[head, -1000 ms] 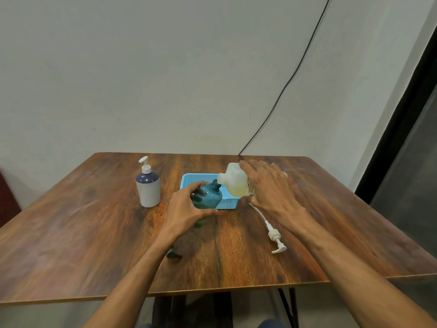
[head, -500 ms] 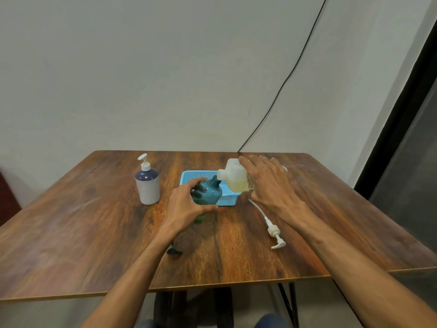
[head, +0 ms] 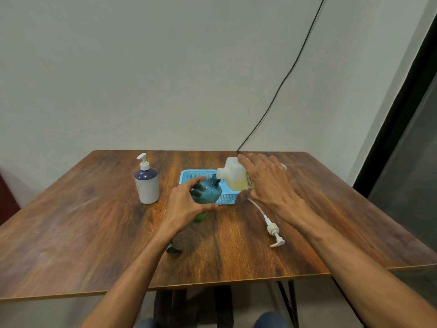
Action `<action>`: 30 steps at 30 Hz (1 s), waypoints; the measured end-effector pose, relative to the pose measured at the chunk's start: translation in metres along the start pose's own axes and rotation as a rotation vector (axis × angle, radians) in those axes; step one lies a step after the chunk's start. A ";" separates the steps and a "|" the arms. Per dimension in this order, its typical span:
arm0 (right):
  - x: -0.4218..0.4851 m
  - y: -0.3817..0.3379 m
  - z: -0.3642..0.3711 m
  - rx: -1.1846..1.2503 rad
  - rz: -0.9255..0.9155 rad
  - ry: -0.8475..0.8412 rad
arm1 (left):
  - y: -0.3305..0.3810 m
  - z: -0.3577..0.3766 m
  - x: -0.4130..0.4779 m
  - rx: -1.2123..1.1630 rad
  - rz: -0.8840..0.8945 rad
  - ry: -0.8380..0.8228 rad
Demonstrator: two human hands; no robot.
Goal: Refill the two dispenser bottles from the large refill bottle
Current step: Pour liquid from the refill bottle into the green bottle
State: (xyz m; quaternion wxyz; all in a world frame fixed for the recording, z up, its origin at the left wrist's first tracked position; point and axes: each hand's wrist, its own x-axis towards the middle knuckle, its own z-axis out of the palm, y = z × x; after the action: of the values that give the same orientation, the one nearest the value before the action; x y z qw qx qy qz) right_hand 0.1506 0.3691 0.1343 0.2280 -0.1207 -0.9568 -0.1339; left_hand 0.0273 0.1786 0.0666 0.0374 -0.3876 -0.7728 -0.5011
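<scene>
Wooden table (head: 94, 233): left hand (head: 186, 204) grips teal bottle (head: 208, 191), right hand (head: 269, 183) clasps refill bottle (head: 234, 176), basket (head: 227, 198) behind, pump (head: 273, 229) beside.

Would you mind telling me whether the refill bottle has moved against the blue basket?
No. The refill bottle stays tipped over the blue basket's right end, spout at the teal bottle's neck.

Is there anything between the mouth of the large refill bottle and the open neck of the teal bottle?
Nothing visible. The large refill bottle, tilted in the right hand, has its mouth right at the bare neck of the teal bottle, which the left hand holds. A white pump lies apart on the table.
</scene>
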 end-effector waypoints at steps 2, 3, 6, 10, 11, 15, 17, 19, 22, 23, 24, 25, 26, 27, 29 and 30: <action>0.001 0.000 0.000 -0.002 -0.001 -0.005 | 0.000 0.000 0.000 0.002 0.000 0.002; 0.001 0.000 0.000 -0.005 -0.002 -0.007 | 0.001 -0.001 -0.001 0.003 0.001 0.005; 0.001 0.000 -0.001 -0.012 -0.006 -0.007 | 0.001 -0.001 -0.001 0.007 0.000 0.007; 0.001 0.000 -0.003 -0.008 -0.012 -0.008 | -0.001 -0.001 0.000 0.011 -0.003 0.005; 0.001 0.000 -0.003 -0.009 -0.012 -0.008 | -0.001 -0.001 0.000 0.015 -0.002 0.007; 0.001 -0.001 -0.004 -0.007 -0.016 -0.027 | -0.003 -0.001 0.000 0.014 0.001 0.005; 0.001 -0.001 -0.003 -0.010 -0.018 -0.026 | -0.003 -0.001 0.000 0.012 0.002 0.009; 0.001 -0.001 -0.003 -0.011 -0.017 -0.020 | -0.005 0.000 0.001 0.011 0.006 0.009; 0.001 -0.001 -0.004 -0.004 -0.014 -0.019 | -0.007 0.000 0.002 0.017 -0.002 0.003; 0.001 -0.001 -0.004 -0.003 -0.013 -0.021 | -0.007 0.000 0.002 0.014 -0.009 0.000; 0.001 -0.001 -0.004 0.000 -0.013 -0.023 | -0.007 -0.001 0.002 0.009 -0.012 -0.004; 0.001 -0.001 -0.005 0.004 -0.014 -0.023 | -0.007 -0.001 0.001 0.007 -0.013 -0.007; 0.001 -0.001 -0.005 0.006 -0.016 -0.024 | -0.007 -0.001 0.001 0.005 -0.011 -0.011; 0.001 -0.001 -0.005 0.004 -0.018 -0.023 | -0.008 -0.002 0.001 0.004 -0.009 -0.012; 0.001 -0.002 -0.005 -0.001 -0.020 -0.022 | -0.008 -0.001 0.001 0.006 -0.006 -0.006; 0.001 -0.002 -0.004 -0.004 -0.020 -0.020 | -0.008 -0.001 0.001 0.007 -0.006 -0.002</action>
State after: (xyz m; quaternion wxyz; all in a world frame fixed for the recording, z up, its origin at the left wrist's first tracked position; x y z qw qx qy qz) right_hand 0.1509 0.3664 0.1383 0.2170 -0.1128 -0.9600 -0.1367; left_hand 0.0211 0.1763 0.0614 0.0363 -0.3856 -0.7760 -0.4979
